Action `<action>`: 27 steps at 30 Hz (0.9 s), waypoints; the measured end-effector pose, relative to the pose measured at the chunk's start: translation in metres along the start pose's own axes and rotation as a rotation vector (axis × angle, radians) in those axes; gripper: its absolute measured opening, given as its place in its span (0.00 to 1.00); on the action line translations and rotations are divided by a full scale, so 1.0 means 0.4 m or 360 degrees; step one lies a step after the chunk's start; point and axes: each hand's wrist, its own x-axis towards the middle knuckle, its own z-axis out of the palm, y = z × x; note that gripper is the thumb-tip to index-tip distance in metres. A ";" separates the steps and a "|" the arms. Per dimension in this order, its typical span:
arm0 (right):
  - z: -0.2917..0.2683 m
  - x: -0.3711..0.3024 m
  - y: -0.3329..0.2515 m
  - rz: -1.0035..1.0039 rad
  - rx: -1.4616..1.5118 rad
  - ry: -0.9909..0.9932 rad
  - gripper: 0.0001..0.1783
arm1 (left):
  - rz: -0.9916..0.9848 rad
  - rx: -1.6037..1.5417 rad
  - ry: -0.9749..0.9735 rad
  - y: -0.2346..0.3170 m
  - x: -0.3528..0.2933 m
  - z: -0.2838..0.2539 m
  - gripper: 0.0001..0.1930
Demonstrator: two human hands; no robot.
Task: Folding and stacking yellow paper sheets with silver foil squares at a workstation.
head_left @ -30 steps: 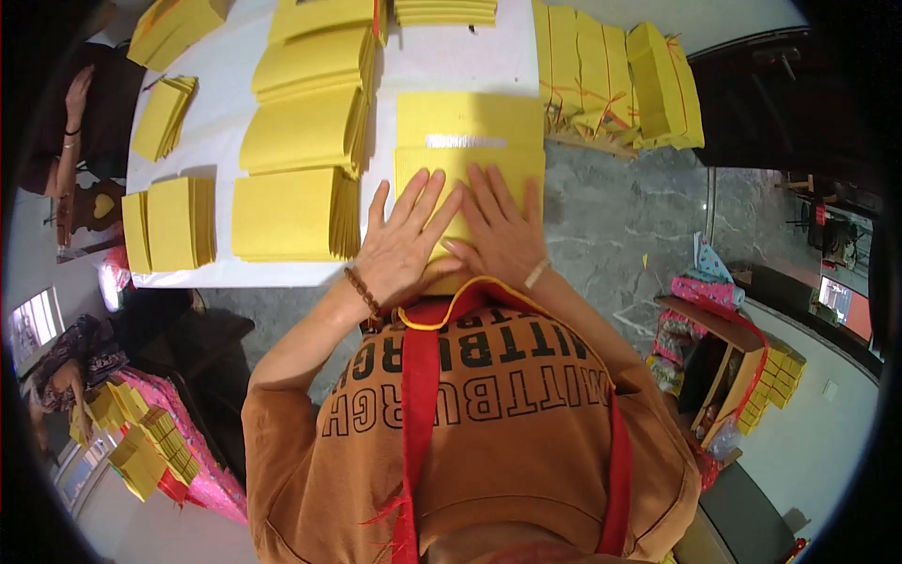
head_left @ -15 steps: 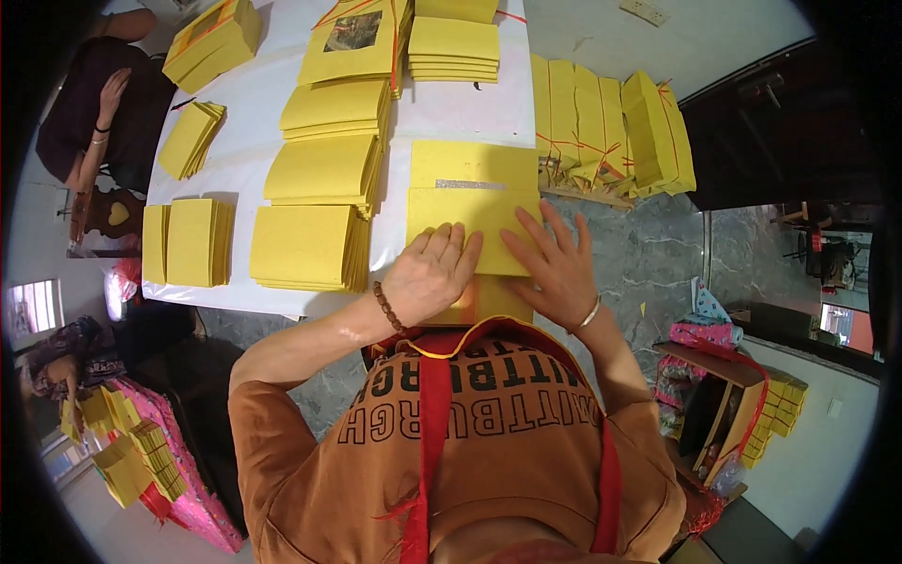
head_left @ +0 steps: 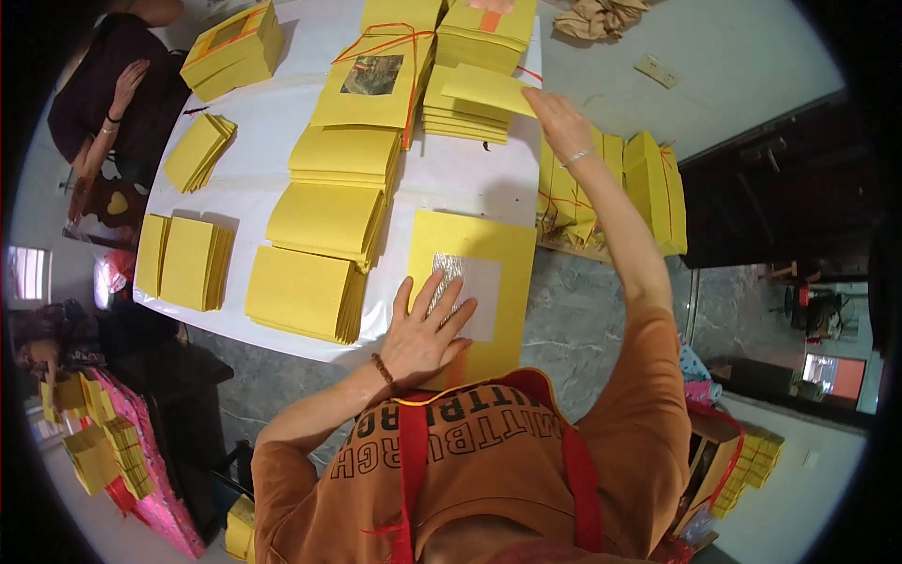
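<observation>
My left hand (head_left: 430, 324) lies flat with fingers spread on an unfolded yellow paper sheet (head_left: 474, 233) at the near edge of the table. A silver foil square (head_left: 476, 299) sits on that sheet, partly under my fingers. Far to the right, my right hand (head_left: 561, 127) pinches the right end of a folded yellow paper (head_left: 489, 86). This folded paper lies slightly askew at the top of a stack of folded yellow papers (head_left: 463, 120).
Overlapping piles of folded yellow paper (head_left: 301, 291) run up the middle of the white-covered table (head_left: 240, 188). Smaller piles (head_left: 194, 263) lie left. Bundles tied with red string (head_left: 648, 193) stand beyond the right edge. Another person's arm (head_left: 119, 103) is at the far left.
Both hands were pressing on a folded yellow paper at the near edge. Now my right hand is up at the far stack with a folded paper, and an unfolded sheet lies under my left hand.
</observation>
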 end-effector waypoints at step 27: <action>0.214 0.089 -0.018 -0.0065 0.0063 -0.1722 0.54 | -0.0083 -0.0054 -0.0010 -0.017 0.023 -0.005 0.29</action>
